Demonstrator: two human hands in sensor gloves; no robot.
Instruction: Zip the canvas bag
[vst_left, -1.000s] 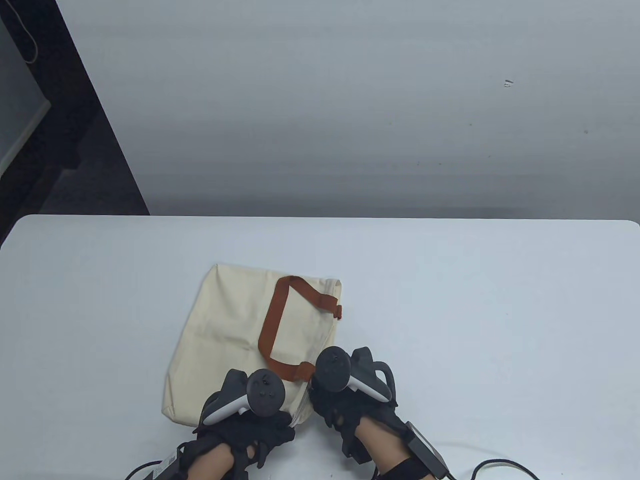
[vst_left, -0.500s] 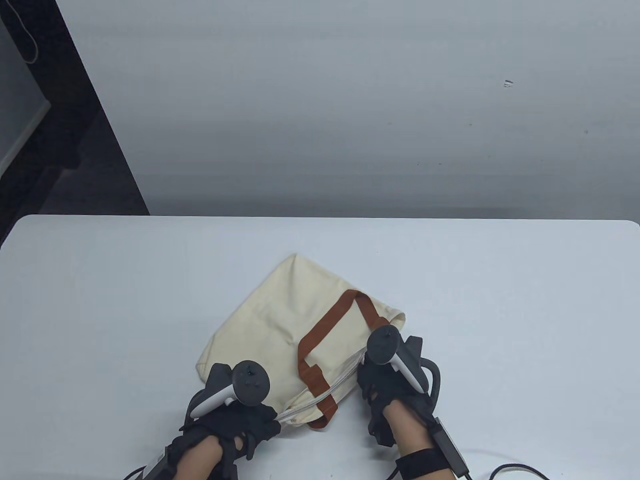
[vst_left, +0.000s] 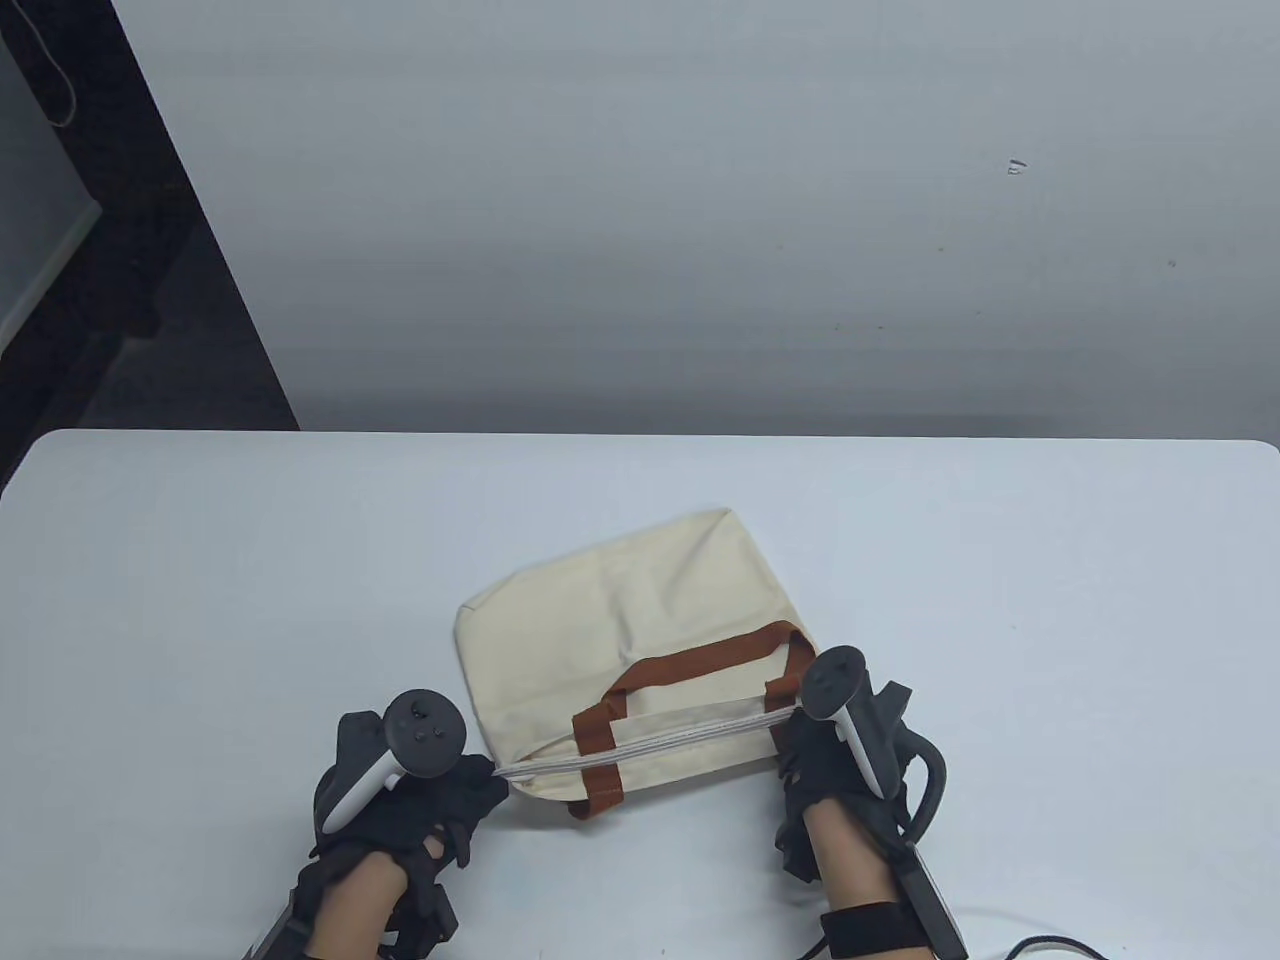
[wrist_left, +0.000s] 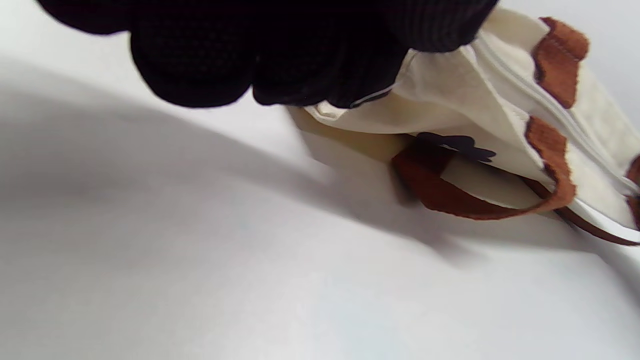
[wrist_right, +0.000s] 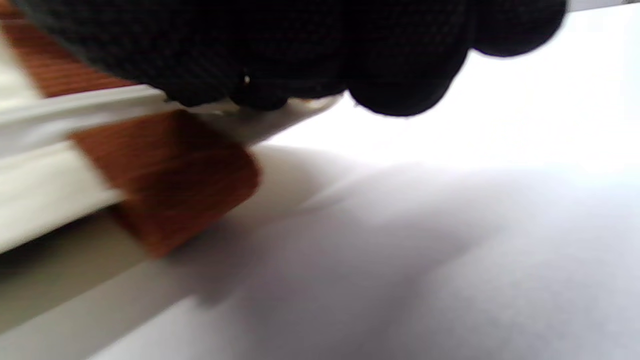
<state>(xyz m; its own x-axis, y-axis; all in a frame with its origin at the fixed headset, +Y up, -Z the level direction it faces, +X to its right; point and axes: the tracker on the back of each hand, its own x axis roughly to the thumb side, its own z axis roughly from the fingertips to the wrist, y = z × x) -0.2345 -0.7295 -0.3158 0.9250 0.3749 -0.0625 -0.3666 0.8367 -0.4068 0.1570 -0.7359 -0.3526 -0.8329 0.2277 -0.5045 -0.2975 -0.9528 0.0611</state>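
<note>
A cream canvas bag (vst_left: 620, 620) with brown handles (vst_left: 700, 662) lies on the white table (vst_left: 1000, 600), its zipper edge (vst_left: 640, 745) facing me and pulled taut. My left hand (vst_left: 470, 795) grips the left end of the zipper edge; in the left wrist view its fingers (wrist_left: 280, 55) close on the cream cloth (wrist_left: 450, 85). My right hand (vst_left: 800, 745) grips the right end; in the right wrist view its fingers (wrist_right: 300, 60) pinch the edge beside a brown strap (wrist_right: 170, 175). The zipper slider is not visible.
A dark cable (vst_left: 1040, 945) lies at the table's front right corner. A grey wall stands behind the table, with a dark gap (vst_left: 120, 300) at the far left.
The bag has turned clockwise so its zipper edge faces me. My hands moved apart, the left to the left and the right to the right, stretching the opening taut.
</note>
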